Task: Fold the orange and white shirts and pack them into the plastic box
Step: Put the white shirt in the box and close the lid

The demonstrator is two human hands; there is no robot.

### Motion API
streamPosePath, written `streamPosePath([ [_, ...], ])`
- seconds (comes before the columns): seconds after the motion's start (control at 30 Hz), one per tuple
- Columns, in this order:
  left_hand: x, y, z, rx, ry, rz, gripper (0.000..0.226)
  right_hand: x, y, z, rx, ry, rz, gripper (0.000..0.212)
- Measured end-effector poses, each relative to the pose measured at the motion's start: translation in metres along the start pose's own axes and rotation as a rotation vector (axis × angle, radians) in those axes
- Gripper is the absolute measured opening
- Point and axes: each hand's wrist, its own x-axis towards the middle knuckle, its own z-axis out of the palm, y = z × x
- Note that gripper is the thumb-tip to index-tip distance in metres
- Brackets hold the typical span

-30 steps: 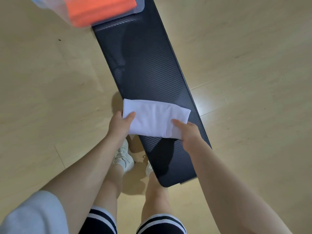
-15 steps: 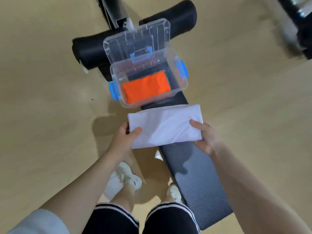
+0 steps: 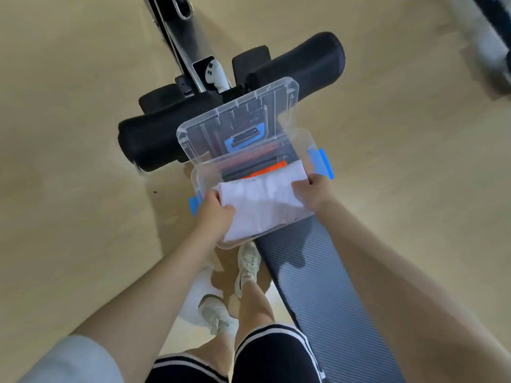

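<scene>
White shirt [image 3: 260,200] — between both hands' fingers [image 3: 300,187]

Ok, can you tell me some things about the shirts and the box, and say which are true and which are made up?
1. Both hands hold the folded white shirt. True: left hand, right hand.
2. The plastic box has its lid shut. False: the lid stands open.
3. An orange shirt already lies in the box. True.
4. The box sits on the floor. False: it rests on the padded bench.
</scene>
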Motion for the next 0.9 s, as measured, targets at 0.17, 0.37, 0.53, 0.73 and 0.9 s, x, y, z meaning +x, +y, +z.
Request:
streamPosePath([
  [0.17, 0.037, 0.015, 0.021, 0.109, 0.036, -0.158, 0.04, 0.036, -0.007, 0.008, -0.127, -0.053, -0.005, 0.016],
  [0.37, 0.048, 0.023, 0.04, 0.348, 0.029, -0.165, 0.063, 0.053, -0.009, 0.018, -0.227, -0.023, -0.013, 0.037],
  [0.53, 0.051, 0.025, 0.05, 0.679, -0.154, 0.181, 0.05, 0.038, -0.003, 0.033, -0.47, -0.12, -0.246, 0.044],
  [0.73, 0.083, -0.001, 0.048, 0.969, -0.421, -0.043, 0.06, 0.055, 0.017, 0.042, -0.768, -0.28, -0.028, 0.069],
  [0.9, 0.074, 0.043, 0.02, 0.752, -0.303, 0.214, 0.045, 0.041, -0.021, 0.033, -0.603, -0.092, -0.118, 0.047],
])
